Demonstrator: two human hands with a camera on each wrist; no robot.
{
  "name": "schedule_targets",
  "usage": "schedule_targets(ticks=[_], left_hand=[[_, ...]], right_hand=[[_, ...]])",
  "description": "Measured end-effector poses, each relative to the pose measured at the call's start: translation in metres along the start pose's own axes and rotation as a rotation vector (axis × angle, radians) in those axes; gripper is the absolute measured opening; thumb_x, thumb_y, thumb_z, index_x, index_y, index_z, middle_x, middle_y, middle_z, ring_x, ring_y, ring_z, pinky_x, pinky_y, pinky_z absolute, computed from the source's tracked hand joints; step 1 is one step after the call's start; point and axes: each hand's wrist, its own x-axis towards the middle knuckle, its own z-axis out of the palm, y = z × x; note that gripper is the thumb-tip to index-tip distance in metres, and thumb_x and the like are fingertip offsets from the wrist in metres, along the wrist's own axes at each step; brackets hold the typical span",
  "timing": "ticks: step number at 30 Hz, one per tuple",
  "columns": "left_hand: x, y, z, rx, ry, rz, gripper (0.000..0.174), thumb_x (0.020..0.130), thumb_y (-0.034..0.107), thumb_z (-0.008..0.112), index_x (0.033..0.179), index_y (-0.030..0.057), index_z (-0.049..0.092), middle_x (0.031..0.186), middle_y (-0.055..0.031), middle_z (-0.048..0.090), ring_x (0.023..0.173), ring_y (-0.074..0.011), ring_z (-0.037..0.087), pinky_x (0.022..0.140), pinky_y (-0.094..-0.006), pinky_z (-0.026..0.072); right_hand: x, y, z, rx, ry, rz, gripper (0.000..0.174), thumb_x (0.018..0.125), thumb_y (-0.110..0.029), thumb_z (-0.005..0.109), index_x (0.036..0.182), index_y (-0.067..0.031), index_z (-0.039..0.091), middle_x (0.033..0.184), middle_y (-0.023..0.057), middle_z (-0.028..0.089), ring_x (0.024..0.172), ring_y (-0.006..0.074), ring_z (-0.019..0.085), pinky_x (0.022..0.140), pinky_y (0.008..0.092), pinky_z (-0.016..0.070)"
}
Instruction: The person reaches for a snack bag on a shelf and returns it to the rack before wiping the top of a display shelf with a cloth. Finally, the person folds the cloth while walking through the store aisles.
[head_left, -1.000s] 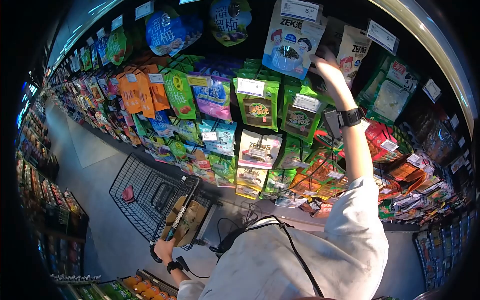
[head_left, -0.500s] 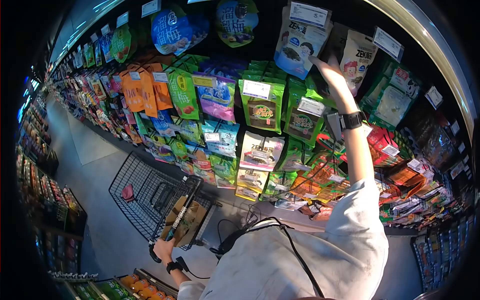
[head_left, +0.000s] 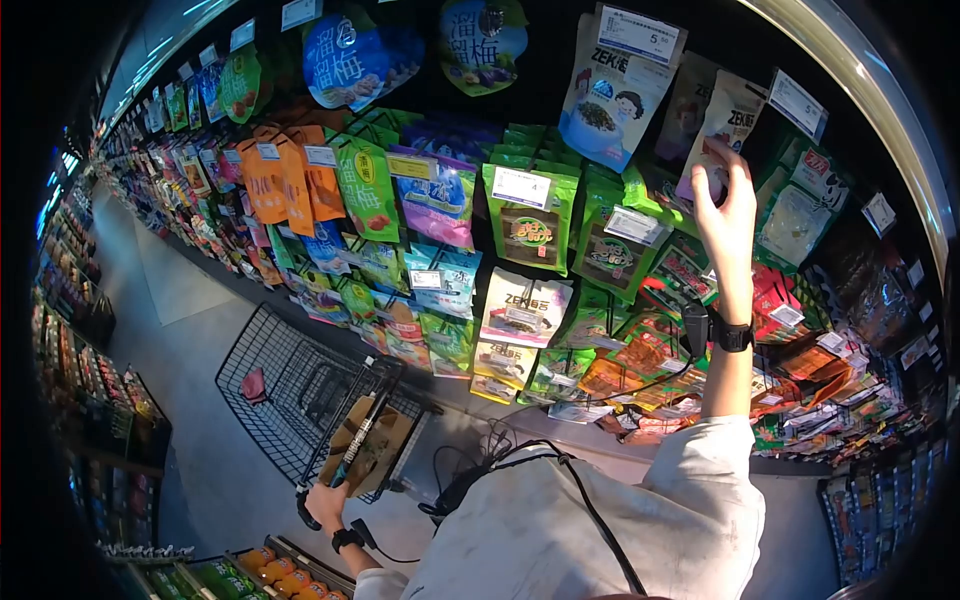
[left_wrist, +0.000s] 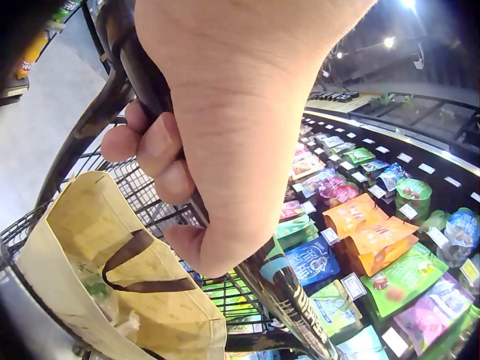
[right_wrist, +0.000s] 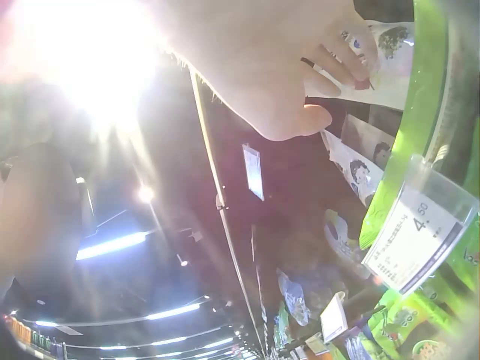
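Note:
My right hand point(head_left: 728, 215) is raised to the upper hooks, fingers laid over the front of a white ZEK seaweed pouch point(head_left: 738, 105), thumb apart from them. In the right wrist view the fingers point(right_wrist: 341, 64) overlap that pouch and the thumb stands off to the side. Left of it hangs a blue-and-white ZEK seaweed pouch point(head_left: 612, 105) behind a price tag point(head_left: 640, 35). Low on the left, my left hand point(head_left: 325, 503) grips the handle point(left_wrist: 296, 304) of a shopping cart point(head_left: 262, 375), its fingers wrapped round the bar.
A paper bag point(left_wrist: 184, 319) with a dark strap sits in the cart, near a small pink item point(head_left: 255, 386). Green snack bags point(head_left: 530, 225) with price tags hang below my right hand. More bagged snacks line the shelf both ways, and dark cables point(head_left: 480, 445) hang by my waist.
My right hand has moved right and slightly down, from beside the blue-and-white pouch onto the white ZEK pouch, which now leans more. The left hand stays on the cart handle.

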Motion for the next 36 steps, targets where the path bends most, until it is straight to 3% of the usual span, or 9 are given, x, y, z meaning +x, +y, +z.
schedule_targets(ticks=[6,9,10,14,16,22,25,28,36], left_hand=[[-0.001,0.002,-0.002,0.013,-0.006,-0.009,0.061,0.065,0.047,0.077,0.095,-0.0068,0.077,0.092,-0.0276,0.075,0.09,-0.0419,0.074,0.085,-0.0472,0.0587],[0.0,0.001,-0.002,0.008,-0.018,-0.003,0.062,0.065,0.047,0.077,0.095,-0.0067,0.077,0.092,-0.0276,0.075,0.091,-0.0419,0.074,0.086,-0.0467,0.0585],[0.001,0.002,-0.001,0.01,-0.016,-0.009,0.062,0.065,0.047,0.077,0.095,-0.0068,0.077,0.092,-0.0277,0.075,0.09,-0.042,0.074,0.086,-0.0465,0.0585],[-0.001,0.002,-0.002,0.017,-0.011,-0.019,0.062,0.065,0.047,0.077,0.095,-0.0071,0.077,0.091,-0.0282,0.075,0.09,-0.0421,0.074,0.085,-0.0465,0.0584],[-0.002,0.004,-0.004,0.012,-0.01,-0.016,0.061,0.065,0.047,0.076,0.094,-0.0073,0.077,0.091,-0.0285,0.075,0.09,-0.0422,0.074,0.085,-0.0467,0.0583],[-0.001,0.003,-0.003,0.008,0.002,-0.009,0.06,0.065,0.046,0.076,0.093,-0.0076,0.077,0.091,-0.0288,0.074,0.089,-0.0428,0.074,0.084,-0.0471,0.0583],[-0.002,0.004,-0.004,0.01,0.005,-0.006,0.06,0.065,0.046,0.076,0.093,-0.0075,0.077,0.091,-0.0286,0.074,0.089,-0.0428,0.074,0.084,-0.0471,0.0584],[-0.002,0.003,-0.004,0.01,0.005,-0.004,0.06,0.065,0.046,0.077,0.093,-0.0073,0.077,0.092,-0.0285,0.075,0.089,-0.0428,0.074,0.084,-0.0471,0.0585],[0.004,-0.002,0.003,0.031,-0.028,-0.031,0.061,0.066,0.047,0.077,0.095,-0.0063,0.077,0.093,-0.0273,0.075,0.09,-0.0421,0.074,0.084,-0.0467,0.0585]], right_hand=[[0.001,0.015,0.009,0.072,-0.078,-0.03,0.048,0.094,-0.012,0.067,0.14,-0.0015,0.058,0.136,0.0215,0.065,0.127,0.0339,0.063,0.109,0.0404,0.0475],[0.006,0.014,-0.004,0.09,0.005,0.138,0.048,0.094,-0.01,0.062,0.141,0.0005,0.057,0.137,0.0216,0.064,0.122,0.0308,0.066,0.109,0.0395,0.0475],[0.009,0.02,-0.005,0.31,0.109,0.244,0.055,0.095,-0.011,0.064,0.147,0.0019,0.05,0.141,0.0242,0.061,0.126,0.0324,0.063,0.111,0.0407,0.0461],[0.02,0.069,-0.021,0.338,0.126,0.435,0.083,0.094,-0.025,0.075,0.157,0.0038,0.029,0.156,0.0286,0.043,0.146,0.0321,0.043,0.121,0.0415,0.0347],[0.021,0.076,-0.025,0.609,0.033,0.613,0.085,0.093,-0.027,0.078,0.158,0.0016,0.031,0.155,0.0246,0.045,0.145,0.0306,0.043,0.122,0.0406,0.0325],[0.021,0.093,-0.023,0.601,-0.056,0.702,0.105,0.089,-0.038,0.082,0.159,0.0102,0.02,0.153,0.0265,0.049,0.141,0.0305,0.049,0.122,0.0388,0.0301],[0.021,0.105,-0.024,0.475,-0.077,0.652,0.088,0.091,-0.035,0.08,0.154,0.0083,0.034,0.144,0.023,0.058,0.131,0.0292,0.057,0.117,0.038,0.0362],[0.02,0.099,-0.027,0.658,-0.112,0.695,0.067,0.095,-0.029,0.077,0.144,0.007,0.048,0.134,0.0201,0.064,0.121,0.0267,0.062,0.11,0.0351,0.0415],[0.016,0.099,-0.024,0.652,0.012,0.679,0.045,0.1,-0.024,0.07,0.133,0.0027,0.055,0.124,0.0117,0.064,0.114,0.0189,0.06,0.101,0.0325,0.0458]])
